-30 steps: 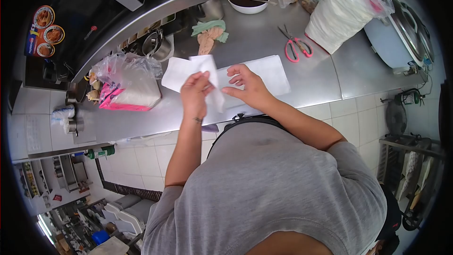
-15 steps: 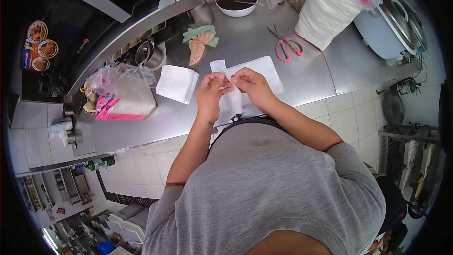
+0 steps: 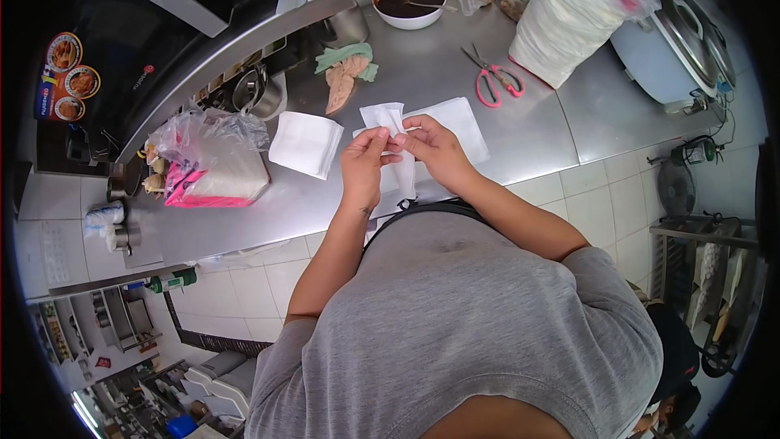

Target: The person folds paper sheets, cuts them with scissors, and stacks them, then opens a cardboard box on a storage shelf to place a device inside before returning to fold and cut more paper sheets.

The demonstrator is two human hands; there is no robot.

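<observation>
Paper napkin (image 3: pixel 406 174) is up in both hands, over the near edge of the brushed-steel table (image 3: pixel 422 65), lower end hanging close to the waist of the grey shirt (image 3: pixel 455 309). Table runs wide across the room, seam on the right side, pale square floor tiles (image 3: pixel 587 199) below. Black appliance with food stickers (image 3: pixel 69 73) top left; rounded pale cooker with shiny lid (image 3: pixel 670 57) far right. On the steel: white bowl (image 3: pixel 410 23) of dark, glossy sauce with a spoon (image 3: pixel 426 5) in it, pink-handled scissors (image 3: pixel 500 84) with blades apart, crumpled green and peach cloth (image 3: pixel 347 77). Two clear plastic packs of white paper, both with pink print: tall one (image 3: pixel 569 24) right rear, slumped one (image 3: pixel 219 164) left. Squared napkin stack (image 3: pixel 305 144) lies flat just left of the hands; longer flat white paper (image 3: pixel 461 126) sits partly behind the right hand. Held napkin is thin, matte, gathered narrow at the middle, flared at the top, strip-like below. Grip: left hand (image 3: pixel 363 159) and right hand (image 3: pixel 439 150) both pinched closed on it, thumbs against fingers, fingertips nearly meeting. Can't tell if the hands touch each other.
</observation>
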